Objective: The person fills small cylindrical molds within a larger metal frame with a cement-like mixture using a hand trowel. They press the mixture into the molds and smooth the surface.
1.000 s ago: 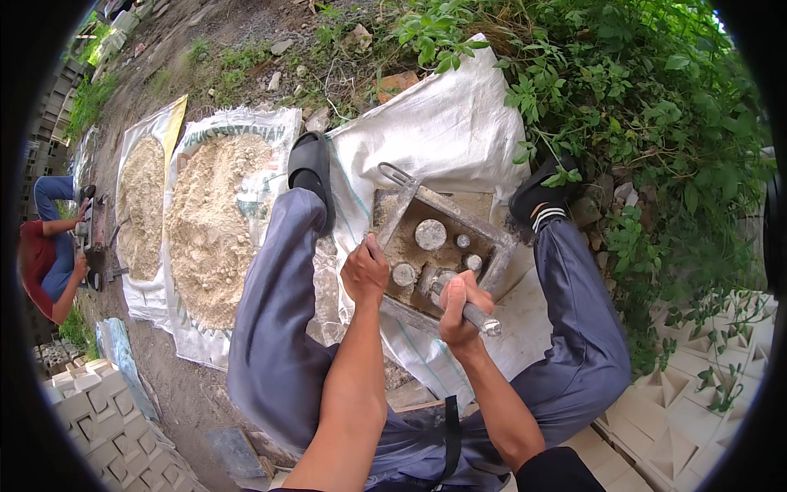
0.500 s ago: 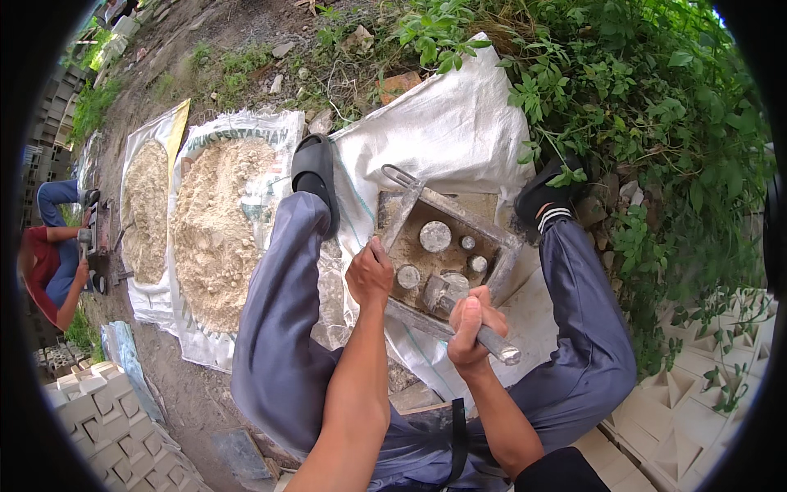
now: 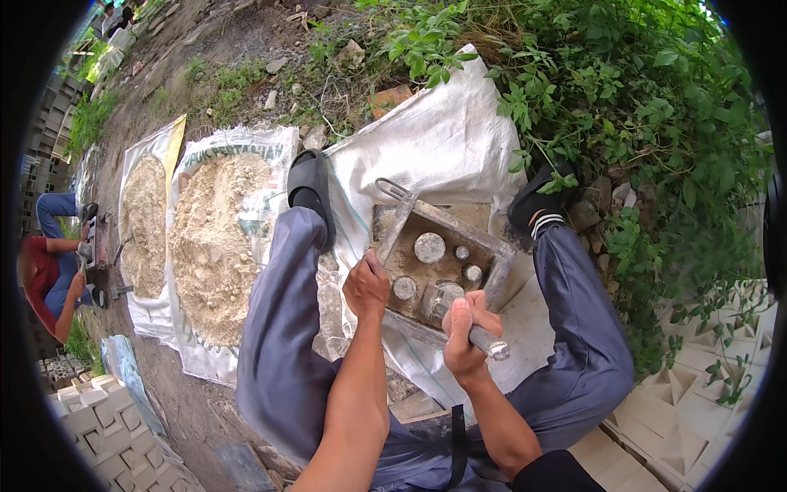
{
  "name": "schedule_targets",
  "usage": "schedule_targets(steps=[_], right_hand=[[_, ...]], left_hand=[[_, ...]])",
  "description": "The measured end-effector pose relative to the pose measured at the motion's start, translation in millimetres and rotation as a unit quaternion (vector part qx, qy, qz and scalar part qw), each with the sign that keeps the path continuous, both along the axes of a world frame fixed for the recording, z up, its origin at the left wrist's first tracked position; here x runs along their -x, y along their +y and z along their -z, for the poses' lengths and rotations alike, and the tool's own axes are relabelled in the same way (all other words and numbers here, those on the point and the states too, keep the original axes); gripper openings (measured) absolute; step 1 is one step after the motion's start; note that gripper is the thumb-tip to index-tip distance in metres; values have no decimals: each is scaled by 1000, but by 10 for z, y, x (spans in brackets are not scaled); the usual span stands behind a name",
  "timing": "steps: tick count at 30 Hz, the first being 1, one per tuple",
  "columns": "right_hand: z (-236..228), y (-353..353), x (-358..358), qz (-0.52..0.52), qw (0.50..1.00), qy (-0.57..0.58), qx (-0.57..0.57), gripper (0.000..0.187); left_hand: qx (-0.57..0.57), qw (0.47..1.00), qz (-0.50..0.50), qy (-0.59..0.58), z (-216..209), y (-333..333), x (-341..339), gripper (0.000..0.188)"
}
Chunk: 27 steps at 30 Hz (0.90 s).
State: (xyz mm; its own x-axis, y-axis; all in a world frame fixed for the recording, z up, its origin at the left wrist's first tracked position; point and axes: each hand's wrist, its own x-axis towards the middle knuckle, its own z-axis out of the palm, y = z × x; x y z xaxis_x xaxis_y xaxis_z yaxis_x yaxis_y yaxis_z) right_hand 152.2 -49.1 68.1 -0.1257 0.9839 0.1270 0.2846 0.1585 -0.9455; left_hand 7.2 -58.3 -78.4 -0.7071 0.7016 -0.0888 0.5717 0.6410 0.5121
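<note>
A square metal mould (image 3: 467, 228) stands tilted on a white woven sack (image 3: 467, 131) between my feet. Several round posts of different widths rise from its sandy inside, among them a wide post (image 3: 429, 248) and a thin post (image 3: 473, 273). My left hand (image 3: 366, 287) is closed on the mould's left edge, near the corner below a metal loop handle (image 3: 396, 189). In my right hand (image 3: 469, 332) is a grey hammer (image 3: 489, 343), gripped by its thick shaft. The hammer's head is over the near side of the mould, partly hidden by the hand.
Sandy powder (image 3: 221, 246) is heaped on sacks at the left. Beyond them a person in a red shirt (image 3: 51, 271) sits holding a tool. Leafy plants (image 3: 631, 123) crowd the right side. Patterned pale blocks (image 3: 123, 426) are stacked lower left, others (image 3: 697, 402) lower right.
The whole view has shifted slightly. Both my hands keep their grips, and the hammer's head now sits a little lower against the near side of the mould.
</note>
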Motion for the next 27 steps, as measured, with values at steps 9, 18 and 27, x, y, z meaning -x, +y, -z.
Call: schedule_targets(steps=[9,18,27], right_hand=[[2,-9,-49,18,999,25,-32,41],[-25,-22,-40,27,997,58,-37,42],[-180,-127,-6,-3,997,38,-64,34]], left_hand=[[9,1000,5,-9,-4,-20,-14,46],[4,1000,3,-16,13,-10,-8,46],[6,1000,1,-11,32,-8,-5,45]])
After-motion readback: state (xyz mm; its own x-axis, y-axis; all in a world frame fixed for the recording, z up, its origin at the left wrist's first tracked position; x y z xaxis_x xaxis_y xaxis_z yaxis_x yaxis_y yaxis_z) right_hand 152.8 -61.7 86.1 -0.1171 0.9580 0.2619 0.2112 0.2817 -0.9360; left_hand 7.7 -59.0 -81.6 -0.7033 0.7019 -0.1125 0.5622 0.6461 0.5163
